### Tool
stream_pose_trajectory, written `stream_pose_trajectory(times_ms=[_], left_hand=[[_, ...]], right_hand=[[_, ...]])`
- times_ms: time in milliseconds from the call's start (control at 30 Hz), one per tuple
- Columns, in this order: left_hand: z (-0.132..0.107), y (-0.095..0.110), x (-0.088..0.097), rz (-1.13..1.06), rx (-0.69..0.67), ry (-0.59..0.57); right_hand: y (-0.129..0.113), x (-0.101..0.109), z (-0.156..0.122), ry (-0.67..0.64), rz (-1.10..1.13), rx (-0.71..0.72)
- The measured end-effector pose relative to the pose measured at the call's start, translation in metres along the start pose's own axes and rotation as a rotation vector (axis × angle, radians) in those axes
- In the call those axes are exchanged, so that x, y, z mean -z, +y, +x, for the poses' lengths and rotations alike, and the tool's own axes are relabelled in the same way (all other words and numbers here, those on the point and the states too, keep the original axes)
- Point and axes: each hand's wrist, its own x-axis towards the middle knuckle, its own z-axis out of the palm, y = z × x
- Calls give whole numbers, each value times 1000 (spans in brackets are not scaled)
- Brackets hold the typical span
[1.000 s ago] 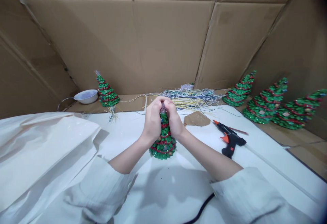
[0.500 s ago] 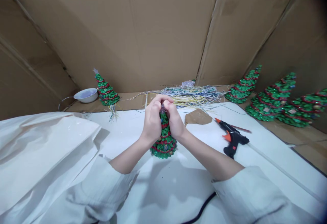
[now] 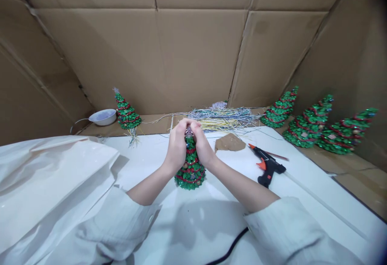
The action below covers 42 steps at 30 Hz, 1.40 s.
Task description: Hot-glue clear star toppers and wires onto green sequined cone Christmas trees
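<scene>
In the middle of the head view a small green Christmas tree (image 3: pixel 191 172) stands upright on the white table. It has red garland and small ornaments, with a glittery topper at its tip. My left hand (image 3: pixel 177 144) curves around the upper left side of the tree, and my right hand (image 3: pixel 203 146) cups the upper right side. The fingers of both hands meet behind the topper, so the far side of the tree is hidden. Both hands are closed about the tree's top.
Right of my hands lie a brown cardboard scrap (image 3: pixel 230 142) and a black-and-orange glue gun (image 3: pixel 267 165). Bundles of wire ties (image 3: pixel 220 120) lie behind. Three more trees stand at right, another (image 3: pixel 125 112) at left beside a white bowl (image 3: pixel 104 118). White sheeting (image 3: pixel 54 184) covers the left side.
The camera view has shifted slightly, moving the scene a little. Both hands remain around the tree's top, with slightly more of the topper showing between the thumbs.
</scene>
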Motion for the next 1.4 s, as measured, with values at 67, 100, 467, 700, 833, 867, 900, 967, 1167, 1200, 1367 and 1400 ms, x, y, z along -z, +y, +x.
stream_pose_trajectory(times_ms=[67,100,467,700,833,867,900,967,1167,1200,1367,1400], left_hand=[[0,0,0,-29,30,-5],[0,0,0,-31,32,-9],[2,0,-1,80,-103,6],[3,1,-2,95,-158,20],[3,3,-3,117,-138,4],[3,4,-3,122,-137,-1],[3,4,-2,123,-141,-5],[3,3,-1,111,-160,-1],[4,-9,1,-2,-110,37],[5,-11,1,-11,-114,43],[5,-13,0,1,-153,50],[5,-11,-1,14,-158,47]], right_hand=[[-3,0,-2,-24,-1,34],[-4,0,-2,-32,4,51],[0,-2,3,66,-32,23],[0,-4,3,96,-7,55],[1,-3,2,125,-12,59],[1,-3,2,130,-19,55],[0,-3,2,134,-26,52],[-2,-3,2,132,-50,53],[-7,-4,4,49,-57,103],[-7,-4,5,45,-47,103],[-4,-4,6,36,-24,142],[-4,-3,6,39,-21,150]])
